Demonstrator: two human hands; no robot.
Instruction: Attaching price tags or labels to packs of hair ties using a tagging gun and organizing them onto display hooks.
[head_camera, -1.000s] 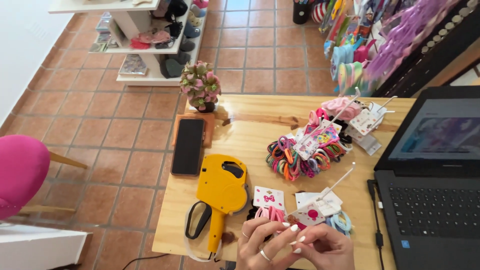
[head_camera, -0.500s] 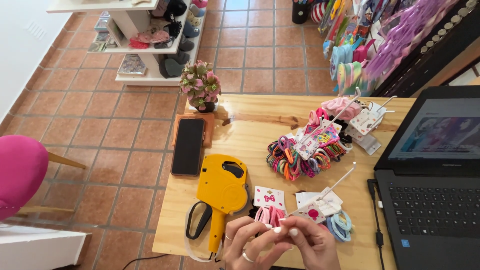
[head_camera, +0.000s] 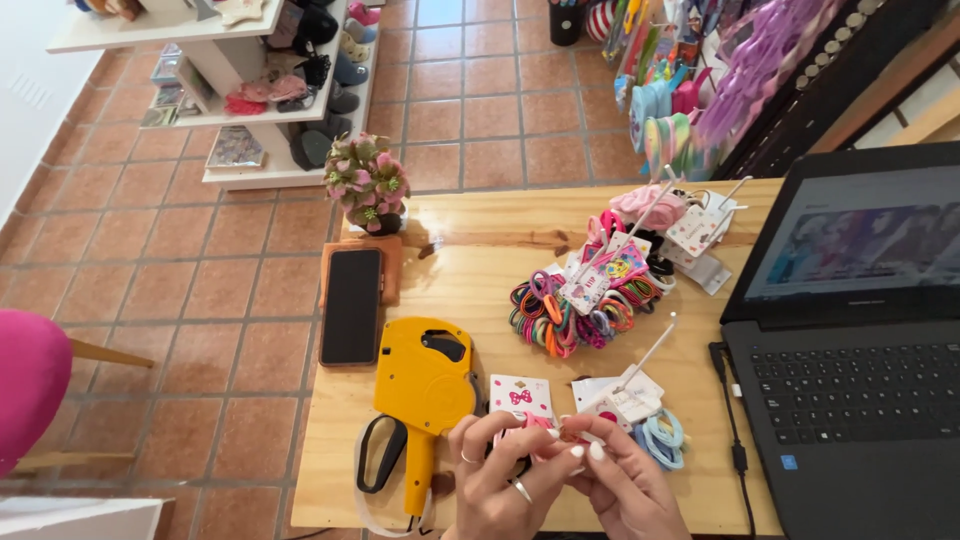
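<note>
Both hands, left (head_camera: 500, 480) and right (head_camera: 615, 480), pinched 1 small tag (head_camera: 572, 436) together beside the yellow labeller (head_camera: 425, 385); fixing it demanded fine fingertip control.

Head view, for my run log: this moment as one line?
left hand + right hand: pinching small tag | price gun beside | table

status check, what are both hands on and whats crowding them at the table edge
Left hand and right hand pinch a small pink item, too small to identify. Yellow label gun just left. Carded hair ties just beyond.
</note>
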